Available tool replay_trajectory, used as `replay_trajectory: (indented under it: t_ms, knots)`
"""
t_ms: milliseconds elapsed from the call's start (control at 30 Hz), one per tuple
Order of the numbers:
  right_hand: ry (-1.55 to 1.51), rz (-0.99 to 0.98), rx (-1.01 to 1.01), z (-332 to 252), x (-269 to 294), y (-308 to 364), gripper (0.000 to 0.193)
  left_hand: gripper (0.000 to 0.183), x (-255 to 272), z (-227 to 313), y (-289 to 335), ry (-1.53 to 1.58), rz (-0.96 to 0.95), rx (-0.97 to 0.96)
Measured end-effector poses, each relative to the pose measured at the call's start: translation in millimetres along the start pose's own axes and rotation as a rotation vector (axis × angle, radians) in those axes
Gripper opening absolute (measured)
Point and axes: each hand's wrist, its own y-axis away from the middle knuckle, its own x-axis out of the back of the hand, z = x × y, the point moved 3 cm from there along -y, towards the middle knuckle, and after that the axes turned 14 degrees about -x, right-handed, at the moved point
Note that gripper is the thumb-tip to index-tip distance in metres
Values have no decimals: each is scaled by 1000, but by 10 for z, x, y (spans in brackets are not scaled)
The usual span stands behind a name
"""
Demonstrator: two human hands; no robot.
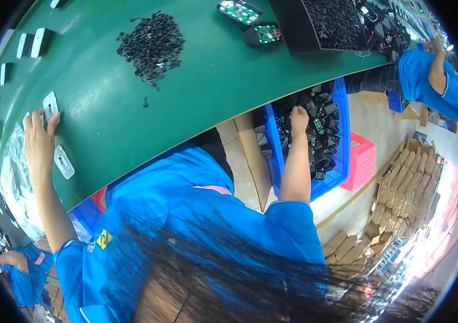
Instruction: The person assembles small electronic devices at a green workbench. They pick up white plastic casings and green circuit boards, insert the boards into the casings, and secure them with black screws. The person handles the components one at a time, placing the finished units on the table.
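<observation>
On the left of the green table, my left hand [39, 141] has its thumb and fingers around the lower end of a white oblong plastic casing [50, 103]. A second white casing [63, 162], with a grey slotted middle, lies just below that hand. My right arm reaches down past the table edge into a blue plastic bin [342, 134]. Inside, my right hand [299, 119] is closed over black housings with green circuit boards [319, 126]. What its fingers hold, if anything, is hidden.
A pile of small black parts [153, 47] lies on the table [94, 107]. White casings [39, 43] stand along the far left. A black box [299, 32] of black pieces sits at upper right. A pink stool [361, 161] is beside the bin; a co-worker [436, 83] stands beyond.
</observation>
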Motion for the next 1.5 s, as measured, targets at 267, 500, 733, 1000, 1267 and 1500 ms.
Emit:
replay_trajectory:
  t_ms: [267, 500, 733, 1000, 1267, 1500]
  knots:
    - [22, 141, -243, -536, -734, 39, 44, 48, 59, 66, 337, -65, -43, 43]
    - [-465, -68, -325, -581, -529, 149, 41, 45, 58, 80, 247, 38, -69, 145]
    - [-1141, -598, -264, -1221, 287, 1315, 44, 38, -35, 15, 297, 3, 128, -18]
    - [-766, -841, 222, -2685, 331, 2685, 35, 37, 111, 454, 299, 215, 118, -120]
    - [403, 12, 1046, -3406, -156, 3422, 30, 37, 119, 474, 304, 251, 129, -152]
    - [522, -349, 1108, -3320, -185, 3549, 43, 38, 129, 465, 315, 246, 161, -189]
